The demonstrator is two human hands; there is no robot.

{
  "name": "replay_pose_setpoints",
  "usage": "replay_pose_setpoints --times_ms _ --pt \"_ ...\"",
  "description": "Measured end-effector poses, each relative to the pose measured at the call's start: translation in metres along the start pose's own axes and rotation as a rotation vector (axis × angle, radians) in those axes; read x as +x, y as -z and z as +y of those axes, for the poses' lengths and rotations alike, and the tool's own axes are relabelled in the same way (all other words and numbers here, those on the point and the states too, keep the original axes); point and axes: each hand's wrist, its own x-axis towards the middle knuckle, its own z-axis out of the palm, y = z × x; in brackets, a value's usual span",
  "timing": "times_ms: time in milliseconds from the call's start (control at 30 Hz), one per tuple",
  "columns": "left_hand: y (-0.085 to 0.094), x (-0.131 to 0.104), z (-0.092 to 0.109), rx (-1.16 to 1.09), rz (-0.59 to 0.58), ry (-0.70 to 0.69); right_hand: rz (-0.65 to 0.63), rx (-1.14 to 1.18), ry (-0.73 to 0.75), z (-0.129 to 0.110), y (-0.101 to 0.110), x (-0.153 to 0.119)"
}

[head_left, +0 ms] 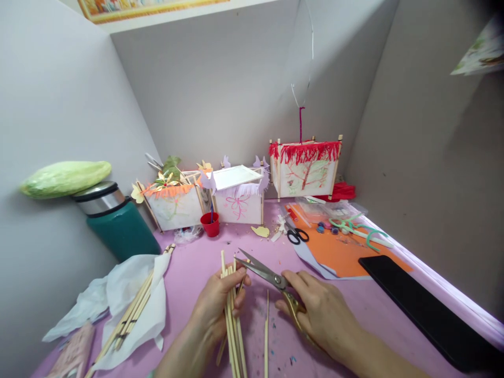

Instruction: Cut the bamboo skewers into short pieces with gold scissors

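Purple tabletop, as I see it — L hand grips wooden sticks, bunched prob. so tips protrude together; R hand holds scissors, w/ blades parted nr. those tips — loose stick lies between.

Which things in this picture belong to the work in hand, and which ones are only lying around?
In use:
- gold-handled scissors, right hand
- wooden sticks, left hand

Apparently just lying about:
- teal bottle
- red cup
- black-handled scissors
- orange sheet
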Motion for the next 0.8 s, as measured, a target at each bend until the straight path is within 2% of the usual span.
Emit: replay_pose_setpoints --times_ms 133,267,433,600,800 --pt "0.0012 -0.0001 0.0015 -0.024 -0.016 0.002 0.03 0.005 0.016 0.0003 -0.0043 0.0009" --pt "0.0048 0.001 0.0018 -0.049 -0.046 0.061 0.083 0.002 0.057 0.0038 -0.0095 0.0014" --pt "0.0075 0.0029 0.0009 -0.074 -0.079 0.043 0.029 -0.004 0.052 0.0056 -0.0097 0.0011" --pt "0.0073 0.0032 0.001 -0.085 -0.069 0.062 0.001 0.039 0.02 0.0028 -0.0048 0.001" --pt "0.0068 0.0031 0.0013 -0.03 -0.031 0.047 0.072 -0.007 0.04 0.0033 -0.003 -0.0005"
